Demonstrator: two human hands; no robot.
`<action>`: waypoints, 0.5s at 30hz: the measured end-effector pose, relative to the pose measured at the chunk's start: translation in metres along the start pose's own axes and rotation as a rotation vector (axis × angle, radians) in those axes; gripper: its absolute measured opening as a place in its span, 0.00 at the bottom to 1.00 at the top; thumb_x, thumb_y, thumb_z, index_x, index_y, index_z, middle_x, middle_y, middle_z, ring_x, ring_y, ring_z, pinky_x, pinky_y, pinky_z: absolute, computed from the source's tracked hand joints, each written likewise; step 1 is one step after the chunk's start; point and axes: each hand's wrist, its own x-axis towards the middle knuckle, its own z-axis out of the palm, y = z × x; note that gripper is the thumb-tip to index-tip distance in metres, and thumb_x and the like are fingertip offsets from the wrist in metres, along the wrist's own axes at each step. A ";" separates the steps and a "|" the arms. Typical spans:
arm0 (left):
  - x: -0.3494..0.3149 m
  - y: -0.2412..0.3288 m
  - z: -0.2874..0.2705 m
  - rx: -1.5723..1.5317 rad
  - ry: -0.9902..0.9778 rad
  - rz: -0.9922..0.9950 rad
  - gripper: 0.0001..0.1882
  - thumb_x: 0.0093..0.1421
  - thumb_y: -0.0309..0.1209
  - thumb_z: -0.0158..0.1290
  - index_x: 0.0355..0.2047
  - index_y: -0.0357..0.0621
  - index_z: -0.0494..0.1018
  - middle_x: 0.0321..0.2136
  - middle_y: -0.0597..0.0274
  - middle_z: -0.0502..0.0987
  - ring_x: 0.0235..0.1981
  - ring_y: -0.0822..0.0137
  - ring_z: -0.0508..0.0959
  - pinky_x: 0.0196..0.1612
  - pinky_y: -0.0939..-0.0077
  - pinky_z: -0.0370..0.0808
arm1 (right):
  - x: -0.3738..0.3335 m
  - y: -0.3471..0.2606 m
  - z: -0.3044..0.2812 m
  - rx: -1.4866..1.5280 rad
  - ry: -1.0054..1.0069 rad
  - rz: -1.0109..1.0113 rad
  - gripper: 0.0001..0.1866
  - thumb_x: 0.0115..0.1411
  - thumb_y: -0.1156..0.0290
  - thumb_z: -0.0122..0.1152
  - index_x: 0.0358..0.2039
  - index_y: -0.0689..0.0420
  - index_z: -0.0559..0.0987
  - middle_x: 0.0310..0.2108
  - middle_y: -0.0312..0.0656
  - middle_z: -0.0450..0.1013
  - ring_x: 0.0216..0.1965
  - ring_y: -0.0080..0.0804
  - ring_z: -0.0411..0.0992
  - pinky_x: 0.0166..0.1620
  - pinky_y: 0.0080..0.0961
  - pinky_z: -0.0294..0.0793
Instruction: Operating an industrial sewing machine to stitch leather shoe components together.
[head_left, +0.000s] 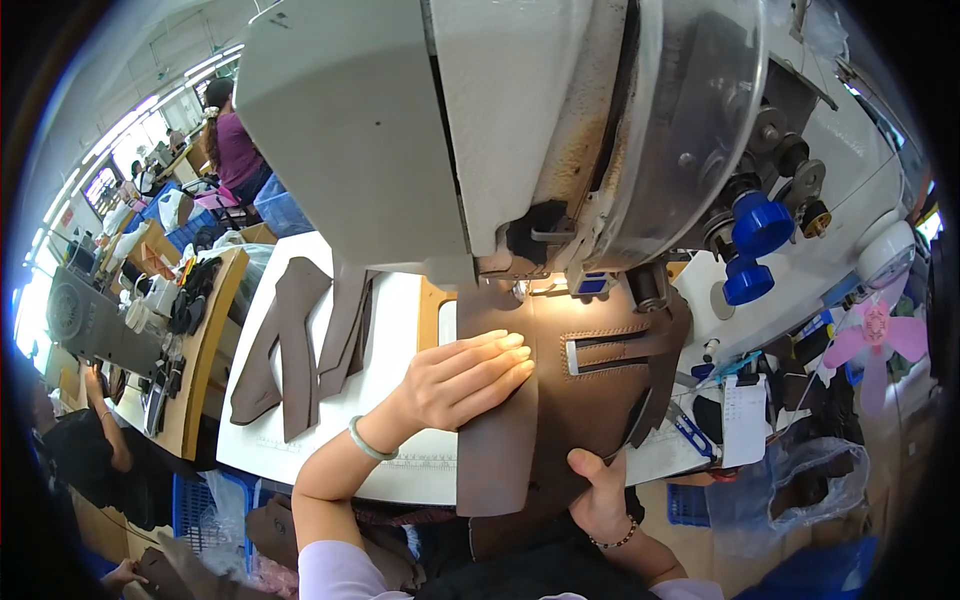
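A brown leather panel [575,420] lies under the head of a grey industrial sewing machine [350,140], beneath its lit needle area. The panel has a stitched rectangular opening with strips across it. My left hand [465,382] rests on the leather with its fingers stretched out flat, near a smooth brown flap [497,455]. At the panel's near edge, my right hand [603,500] grips the leather, thumb on top and the other fingers hidden underneath. The needle tip is too small to make out.
Brown leather strips [297,350] lie on the white table [400,485] at left. Blue tension knobs [762,222] stick out at the machine's right. Beyond them are a pink fan [875,338], blue-handled snips [690,432] and a plastic bag [745,510]. Other people work at far left.
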 end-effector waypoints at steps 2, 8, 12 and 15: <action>0.000 -0.003 0.000 -0.012 0.009 0.006 0.13 0.49 0.27 0.54 0.35 0.37 0.78 0.35 0.58 0.79 0.39 0.63 0.81 0.47 0.72 0.79 | -0.001 0.002 0.001 -0.020 0.004 -0.024 0.23 0.52 0.78 0.63 0.49 0.65 0.71 0.44 0.43 0.73 0.44 0.30 0.73 0.49 0.28 0.73; 0.000 -0.008 0.001 -0.001 0.008 0.002 0.11 0.50 0.28 0.54 0.34 0.41 0.79 0.35 0.59 0.80 0.39 0.61 0.81 0.43 0.70 0.81 | 0.007 0.001 0.004 0.028 0.012 0.004 0.22 0.52 0.77 0.64 0.49 0.65 0.71 0.43 0.42 0.74 0.43 0.30 0.74 0.48 0.27 0.73; 0.002 -0.011 0.001 0.004 0.012 -0.029 0.11 0.49 0.29 0.54 0.34 0.42 0.79 0.35 0.59 0.80 0.39 0.61 0.81 0.41 0.70 0.81 | 0.015 -0.002 0.000 0.014 -0.027 0.002 0.22 0.52 0.77 0.64 0.49 0.64 0.71 0.43 0.42 0.74 0.42 0.30 0.74 0.48 0.27 0.73; 0.004 -0.012 0.001 0.000 -0.003 -0.041 0.12 0.49 0.29 0.55 0.34 0.42 0.79 0.34 0.59 0.80 0.38 0.61 0.82 0.40 0.71 0.80 | 0.016 -0.004 0.002 0.007 -0.018 -0.031 0.22 0.52 0.77 0.64 0.48 0.64 0.72 0.43 0.42 0.74 0.42 0.29 0.74 0.47 0.27 0.74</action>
